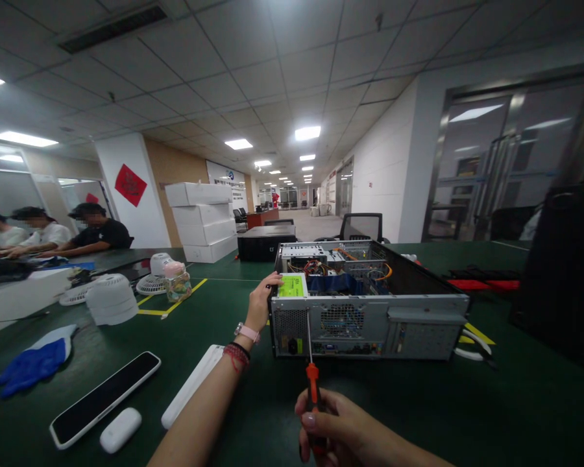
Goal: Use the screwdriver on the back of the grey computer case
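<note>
An opened desktop computer case (418,318) lies on its side, its rear panel facing me and its wiring showing from above. Inside its left rear corner sits a power supply (292,285) with a bright green label. My left hand (261,299) is closed over the case's left edge beside that label, fingertips on top. Upright in my right hand (338,421) is a screwdriver (313,379) with an orange and black handle, gripped by closed fingers. Its long shaft reaches up to the rear panel, just right of the power supply's grille. Whether the tip sits in a screw is too small to tell.
On the green table (253,421) lie a phone (106,397), a white earbud case (121,430), a long white object (192,386) and a blue-white glove (36,360). White fans (111,299) and a jar (177,283) stand behind. Several people (97,230) sit far left.
</note>
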`<state>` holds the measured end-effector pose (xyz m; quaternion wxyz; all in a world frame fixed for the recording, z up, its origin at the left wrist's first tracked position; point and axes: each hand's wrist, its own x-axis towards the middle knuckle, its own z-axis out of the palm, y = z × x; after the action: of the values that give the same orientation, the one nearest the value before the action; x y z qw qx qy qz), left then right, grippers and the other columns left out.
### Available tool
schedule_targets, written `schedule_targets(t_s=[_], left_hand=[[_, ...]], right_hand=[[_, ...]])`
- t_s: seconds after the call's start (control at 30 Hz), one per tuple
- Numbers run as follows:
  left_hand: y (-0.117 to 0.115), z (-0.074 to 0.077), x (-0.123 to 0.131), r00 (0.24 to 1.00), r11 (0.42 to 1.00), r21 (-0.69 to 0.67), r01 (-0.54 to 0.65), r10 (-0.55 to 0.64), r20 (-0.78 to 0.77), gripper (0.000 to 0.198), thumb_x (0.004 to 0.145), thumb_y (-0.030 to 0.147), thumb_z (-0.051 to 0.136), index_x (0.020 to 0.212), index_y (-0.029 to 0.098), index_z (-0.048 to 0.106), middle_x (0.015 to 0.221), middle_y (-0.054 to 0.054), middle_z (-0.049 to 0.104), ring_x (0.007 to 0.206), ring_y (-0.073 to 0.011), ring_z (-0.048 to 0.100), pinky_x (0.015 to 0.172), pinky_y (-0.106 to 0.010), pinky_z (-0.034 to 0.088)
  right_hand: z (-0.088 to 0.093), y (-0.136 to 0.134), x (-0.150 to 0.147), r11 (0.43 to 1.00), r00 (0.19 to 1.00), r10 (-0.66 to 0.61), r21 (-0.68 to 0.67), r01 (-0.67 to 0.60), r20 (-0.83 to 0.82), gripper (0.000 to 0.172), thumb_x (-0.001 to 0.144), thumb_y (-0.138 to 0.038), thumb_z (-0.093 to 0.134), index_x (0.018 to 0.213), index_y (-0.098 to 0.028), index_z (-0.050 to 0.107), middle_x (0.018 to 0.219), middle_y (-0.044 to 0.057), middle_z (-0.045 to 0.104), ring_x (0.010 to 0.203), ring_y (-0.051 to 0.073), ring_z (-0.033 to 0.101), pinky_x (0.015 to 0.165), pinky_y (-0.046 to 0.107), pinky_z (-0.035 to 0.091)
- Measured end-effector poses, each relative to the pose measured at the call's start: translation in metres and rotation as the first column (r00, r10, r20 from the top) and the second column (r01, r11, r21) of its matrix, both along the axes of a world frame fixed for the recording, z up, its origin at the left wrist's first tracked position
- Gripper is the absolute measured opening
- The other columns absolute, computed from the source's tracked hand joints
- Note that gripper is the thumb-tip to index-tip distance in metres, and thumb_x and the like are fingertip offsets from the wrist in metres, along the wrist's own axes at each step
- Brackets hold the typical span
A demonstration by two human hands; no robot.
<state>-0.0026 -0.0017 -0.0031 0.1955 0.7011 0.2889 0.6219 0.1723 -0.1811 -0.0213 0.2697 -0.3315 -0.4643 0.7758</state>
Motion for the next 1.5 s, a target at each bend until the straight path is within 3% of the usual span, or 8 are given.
schedule_targets(t_s=[0.1, 0.23, 0.57, 0.83, 1.0, 1.23, 1.4, 1.5], left_hand=[[0.000, 0.000, 0.000, 1.000, 1.000, -0.001, 0.008, -0.008, 0.004, 0.035, 0.087, 0.029, 0.032, 0.085, 0.016, 0.065, 0.115, -0.009, 0.063, 0.120, -0.0225, 0.050, 0.104, -0.040, 0.035], [-0.002, 0.000, 0.000, 1.000, 1.000, -0.005, 0.004, -0.004, 0.004, 0.036, 0.087, 0.029, 0.031, 0.085, 0.016, 0.065, 0.116, -0.009, 0.063, 0.120, -0.0222, 0.050, 0.104, -0.038, 0.035], [0.001, 0.000, 0.001, 1.000, 1.000, 0.006, 0.008, -0.008, 0.025, 0.038, 0.088, 0.034, 0.033, 0.084, 0.015, 0.065, 0.112, -0.010, 0.064, 0.119, -0.0225, 0.051, 0.104, -0.038, 0.035], [0.003, -0.004, -0.001, 0.999, 0.999, 0.017, 0.034, -0.034, 0.024, 0.037, 0.089, 0.030, 0.032, 0.086, 0.015, 0.065, 0.113, -0.010, 0.063, 0.120, -0.0223, 0.050, 0.104, -0.039, 0.034], [0.003, -0.003, -0.002, 1.000, 1.000, 0.019, 0.021, -0.021, 0.014, 0.037, 0.089, 0.029, 0.031, 0.086, 0.015, 0.065, 0.114, -0.009, 0.063, 0.120, -0.0219, 0.050, 0.105, -0.039, 0.034], [0.001, -0.001, 0.000, 1.000, 1.000, 0.011, 0.005, -0.005, 0.017, 0.036, 0.088, 0.030, 0.032, 0.085, 0.016, 0.065, 0.113, -0.009, 0.064, 0.120, -0.0224, 0.050, 0.104, -0.039, 0.035], [0.001, -0.002, -0.001, 1.000, 1.000, 0.016, -0.009, 0.009, -0.004, 0.038, 0.089, 0.033, 0.031, 0.086, 0.015, 0.065, 0.113, -0.010, 0.064, 0.120, -0.0218, 0.050, 0.104, -0.038, 0.034], [0.002, -0.002, -0.001, 1.000, 1.000, 0.016, -0.011, 0.011, -0.007, 0.039, 0.088, 0.033, 0.031, 0.086, 0.016, 0.065, 0.113, -0.009, 0.064, 0.119, -0.0219, 0.051, 0.105, -0.038, 0.034]], right_hand=[[0.000, 0.000, 0.000, 0.999, 0.999, 0.004, -0.054, -0.007, -0.052, 0.045, 0.062, -0.024, 0.060, 0.104, -0.016, 0.044, 0.075, 0.002, 0.064, 0.049, 0.005, 0.047, 0.051, 0.022, 0.026], [0.002, 0.000, 0.002, 0.997, 0.993, 0.037, -0.059, -0.044, -0.111, 0.050, 0.062, -0.021, 0.058, 0.109, -0.014, 0.044, 0.086, 0.007, 0.067, 0.059, 0.009, 0.056, 0.061, 0.024, 0.035], [0.000, 0.002, 0.002, 0.998, 1.000, 0.014, 0.060, -0.013, -0.013, 0.056, 0.063, -0.036, 0.073, 0.106, -0.016, 0.044, 0.076, 0.001, 0.065, 0.050, 0.005, 0.050, 0.052, 0.021, 0.037], [-0.006, 0.005, 0.002, 0.985, 0.999, -0.007, 0.174, 0.000, 0.035, 0.054, 0.062, -0.046, 0.074, 0.095, -0.017, 0.043, 0.070, -0.002, 0.058, 0.056, 0.010, 0.056, 0.048, 0.021, 0.042], [-0.007, 0.006, 0.002, 0.976, 0.995, -0.032, 0.218, 0.010, 0.096, 0.053, 0.064, -0.051, 0.071, 0.094, -0.018, 0.042, 0.059, -0.008, 0.050, 0.045, 0.005, 0.044, 0.040, 0.017, 0.030], [0.000, 0.000, 0.001, 0.987, 0.992, -0.073, 0.153, 0.057, 0.103, 0.052, 0.064, -0.061, 0.065, 0.084, -0.021, 0.039, 0.056, -0.011, 0.038, 0.044, 0.002, 0.031, 0.039, 0.016, 0.019], [-0.003, 0.004, 0.001, 0.982, 0.993, -0.026, 0.188, 0.003, 0.116, 0.047, 0.073, -0.063, 0.054, 0.085, -0.020, 0.038, 0.053, -0.007, 0.049, 0.039, 0.005, 0.040, 0.036, 0.018, 0.028], [0.002, 0.005, 0.002, 0.992, 0.997, 0.036, 0.115, -0.045, 0.074, 0.045, 0.074, -0.060, 0.053, 0.089, -0.021, 0.036, 0.058, -0.001, 0.059, 0.038, 0.007, 0.045, 0.036, 0.018, 0.028]])
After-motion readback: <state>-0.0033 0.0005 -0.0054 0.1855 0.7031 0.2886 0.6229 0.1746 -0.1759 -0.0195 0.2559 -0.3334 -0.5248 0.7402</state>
